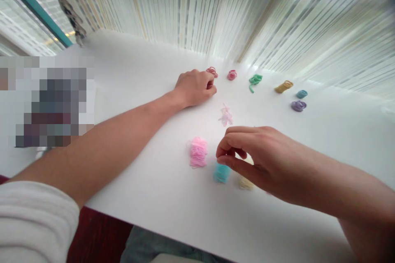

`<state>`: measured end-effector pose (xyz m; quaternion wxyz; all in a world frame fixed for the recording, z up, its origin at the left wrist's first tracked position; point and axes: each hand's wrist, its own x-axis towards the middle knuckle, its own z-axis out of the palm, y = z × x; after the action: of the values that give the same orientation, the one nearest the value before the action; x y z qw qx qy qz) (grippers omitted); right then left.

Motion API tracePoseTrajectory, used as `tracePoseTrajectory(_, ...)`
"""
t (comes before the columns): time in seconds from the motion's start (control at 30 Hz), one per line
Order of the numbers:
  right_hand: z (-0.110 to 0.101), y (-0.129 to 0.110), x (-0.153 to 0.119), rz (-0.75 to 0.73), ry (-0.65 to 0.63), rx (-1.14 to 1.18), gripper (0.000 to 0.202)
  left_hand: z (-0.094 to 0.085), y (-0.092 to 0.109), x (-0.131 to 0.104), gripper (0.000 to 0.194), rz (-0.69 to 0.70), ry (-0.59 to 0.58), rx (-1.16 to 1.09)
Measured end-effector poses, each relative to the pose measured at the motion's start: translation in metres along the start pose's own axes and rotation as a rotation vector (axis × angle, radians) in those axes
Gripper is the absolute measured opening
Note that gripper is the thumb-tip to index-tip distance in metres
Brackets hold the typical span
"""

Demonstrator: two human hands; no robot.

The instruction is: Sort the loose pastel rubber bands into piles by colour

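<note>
My left hand (196,87) rests on the white table with its fingers curled, at the near side of a small red coil of string (212,71). Whatever its fingers may hold is hidden. Thumb and forefinger of my right hand (249,152) meet in a pinch above a turquoise bundle (221,173); anything between the tips is too small to make out. A pink bundle (198,152) lies to the left of that hand, and a cream bundle (246,182) is partly covered by it. Pale pink loose strands (226,115) lie between my two hands.
Along the back of the white table (148,189) lie a pinkish-red coil (231,74), a green one (255,82), a mustard one (283,86), a blue one (301,94) and a purple one (298,105). A string curtain (160,8) hangs behind. A blurred-out area is at the left.
</note>
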<state>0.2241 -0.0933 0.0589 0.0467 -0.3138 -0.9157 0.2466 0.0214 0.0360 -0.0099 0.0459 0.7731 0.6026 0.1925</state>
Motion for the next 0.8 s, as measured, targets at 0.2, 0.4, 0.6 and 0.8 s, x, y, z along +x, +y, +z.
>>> tracePoseTrajectory(0.2, 0.012, -0.006, 0.005, 0.011, -0.039, -0.035, 0.015, 0.001, 0.000, 0.000, 0.029, 0.004, -0.010, -0.018)
tracePoseTrajectory(0.4, 0.022, -0.010, 0.005, 0.049, -0.012, -0.076, 0.018, 0.002, -0.001, 0.001, 0.029, 0.009, -0.013, -0.029)
tracePoseTrajectory(0.6, 0.031, -0.011, 0.007, 0.064, 0.004, -0.120, 0.019, 0.002, -0.001, 0.000, 0.029, 0.010, -0.016, -0.029)
tracePoseTrajectory(0.8, 0.034, -0.013, 0.009, 0.084, 0.000, -0.156, 0.016, 0.001, -0.001, 0.000, 0.027, 0.007, -0.012, -0.036)
